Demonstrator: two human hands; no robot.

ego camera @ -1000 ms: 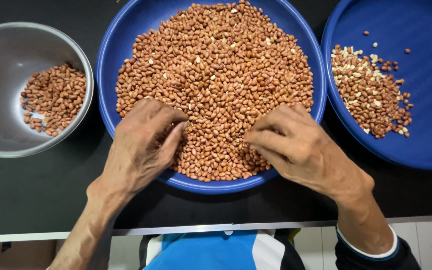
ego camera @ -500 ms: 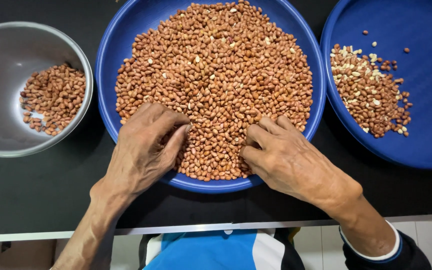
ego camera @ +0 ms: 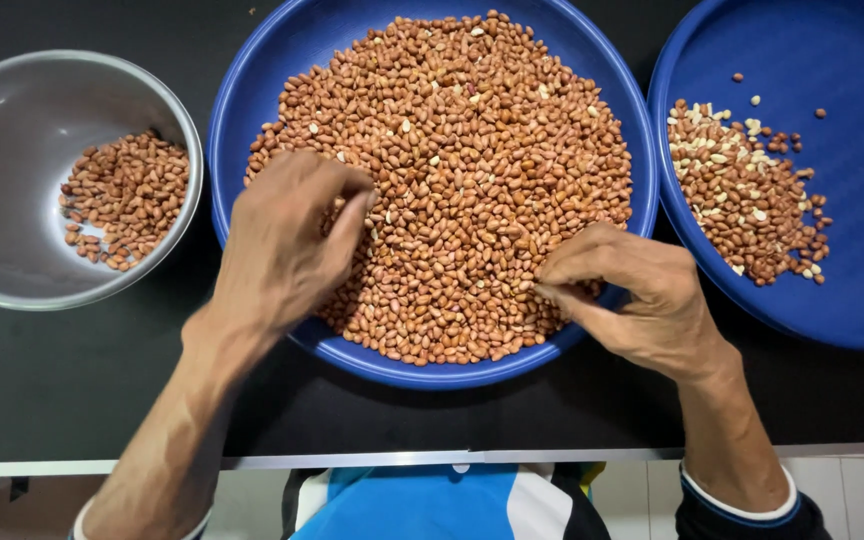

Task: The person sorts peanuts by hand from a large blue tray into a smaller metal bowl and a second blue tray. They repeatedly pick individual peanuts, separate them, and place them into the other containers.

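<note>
Head view: your right hand (ego camera: 642,300) has slid right toward the rim of the middle blue plate (ego camera: 252,90), fingertips pinched narrow on peanuts (ego camera: 472,170). Your left hand (ego camera: 287,240) stays curled, its grip closed on the pile's left side.

No packages, labels, signs or screens show anywhere in this view.
</note>
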